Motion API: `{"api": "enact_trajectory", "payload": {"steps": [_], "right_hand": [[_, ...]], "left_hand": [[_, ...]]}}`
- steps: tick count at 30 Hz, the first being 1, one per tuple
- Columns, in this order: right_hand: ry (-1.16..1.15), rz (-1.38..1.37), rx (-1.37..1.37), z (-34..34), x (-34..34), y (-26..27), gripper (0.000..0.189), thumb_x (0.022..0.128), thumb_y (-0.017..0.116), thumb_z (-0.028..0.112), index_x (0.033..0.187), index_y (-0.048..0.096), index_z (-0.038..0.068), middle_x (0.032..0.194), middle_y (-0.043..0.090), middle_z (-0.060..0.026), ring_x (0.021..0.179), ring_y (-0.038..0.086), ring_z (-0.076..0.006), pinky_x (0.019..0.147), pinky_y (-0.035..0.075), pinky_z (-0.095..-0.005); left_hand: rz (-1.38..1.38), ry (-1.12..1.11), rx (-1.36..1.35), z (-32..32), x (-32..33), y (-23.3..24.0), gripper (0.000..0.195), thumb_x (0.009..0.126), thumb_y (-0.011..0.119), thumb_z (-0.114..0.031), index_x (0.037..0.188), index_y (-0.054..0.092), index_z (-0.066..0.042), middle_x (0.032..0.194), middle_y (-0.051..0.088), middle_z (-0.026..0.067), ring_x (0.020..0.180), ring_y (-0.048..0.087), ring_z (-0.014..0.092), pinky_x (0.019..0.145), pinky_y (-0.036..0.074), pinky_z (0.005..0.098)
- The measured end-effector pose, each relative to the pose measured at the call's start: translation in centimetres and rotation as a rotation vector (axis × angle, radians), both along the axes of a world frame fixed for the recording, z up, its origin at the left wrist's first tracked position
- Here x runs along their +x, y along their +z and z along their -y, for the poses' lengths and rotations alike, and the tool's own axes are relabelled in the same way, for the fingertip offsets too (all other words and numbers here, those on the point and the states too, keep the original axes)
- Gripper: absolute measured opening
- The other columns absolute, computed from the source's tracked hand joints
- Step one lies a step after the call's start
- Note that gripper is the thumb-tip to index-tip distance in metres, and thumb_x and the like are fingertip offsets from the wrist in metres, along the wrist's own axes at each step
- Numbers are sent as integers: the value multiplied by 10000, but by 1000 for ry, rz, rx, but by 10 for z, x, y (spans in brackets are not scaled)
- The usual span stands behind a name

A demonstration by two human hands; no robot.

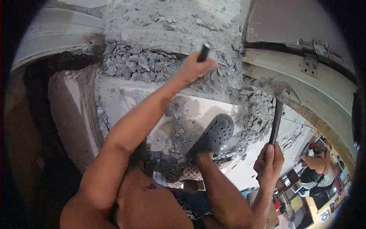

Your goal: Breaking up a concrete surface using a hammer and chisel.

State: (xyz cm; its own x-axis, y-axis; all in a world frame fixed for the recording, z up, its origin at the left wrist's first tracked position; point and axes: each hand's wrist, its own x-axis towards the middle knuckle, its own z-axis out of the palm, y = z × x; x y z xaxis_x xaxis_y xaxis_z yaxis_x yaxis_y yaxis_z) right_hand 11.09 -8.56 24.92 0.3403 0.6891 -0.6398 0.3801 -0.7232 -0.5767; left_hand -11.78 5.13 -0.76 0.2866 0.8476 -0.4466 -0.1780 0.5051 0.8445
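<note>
My left hand [194, 68] grips a dark metal rod, probably a cold chisel [203, 52], whose bright blunt end sticks up above my fist. The lower end of the chisel is hidden behind the hand. Below it lies a broken channel of grey concrete, with a heap of concrete rubble [143, 63] filling the part to the left. Out to the right, my right hand [270, 163] is closed around the handle of a claw hammer [276, 117]. The hammer's head is raised, slightly blurred, and apart from the chisel.
A grey perforated clog [221, 131] on my foot rests on the dusty concrete step [134, 100]. Wooden door frame pieces [288, 70] with a metal hinge [311, 64] border the right side. Beyond, at lower right, another person [317, 171] sits among household things.
</note>
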Motion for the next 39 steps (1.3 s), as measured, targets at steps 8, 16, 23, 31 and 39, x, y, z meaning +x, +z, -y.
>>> {"api": "enact_trajectory", "payload": {"steps": [8, 16, 23, 31, 39], "right_hand": [[51, 7, -57, 7, -4, -11, 345, 975, 490, 345, 764, 435, 77, 550, 368, 49, 434, 325, -18, 368, 258, -196], [-15, -43, -89, 8, 1, -12, 330, 974, 496, 327, 762, 430, 83, 554, 371, 51, 441, 318, -14, 366, 253, -200], [-61, -75, -129, 14, 7, -13, 320, 976, 492, 322, 773, 423, 85, 559, 365, 54, 443, 314, -14, 363, 252, -201], [-16, -107, -155, 10, 4, -18, 322, 978, 486, 312, 767, 419, 79, 548, 364, 54, 438, 324, -19, 374, 264, -199], [30, -91, -143, 5, -1, -21, 350, 973, 492, 344, 757, 431, 75, 545, 387, 45, 442, 348, -24, 377, 278, -201]], "left_hand": [[311, 82, 23, -24, -1, 12, 309, 842, 639, -225, 596, 526, -76, 562, 469, 13, 532, 457, 135, 560, 376, 302], [295, 95, -231, -3, 19, 3, 401, 850, 634, -206, 541, 389, -135, 500, 380, -25, 416, 329, 87, 440, 276, 260], [274, 337, -369, -4, 20, -8, 432, 845, 633, -200, 531, 340, -150, 444, 326, -36, 354, 269, 93, 376, 230, 274], [263, 349, -174, 10, 30, -11, 249, 829, 685, -164, 661, 534, -60, 494, 434, -26, 370, 364, 75, 353, 263, 260], [-16, 259, 18, 17, 40, -13, 341, 813, 712, -256, 650, 534, -16, 523, 464, 6, 496, 439, 123, 471, 369, 319]]}}
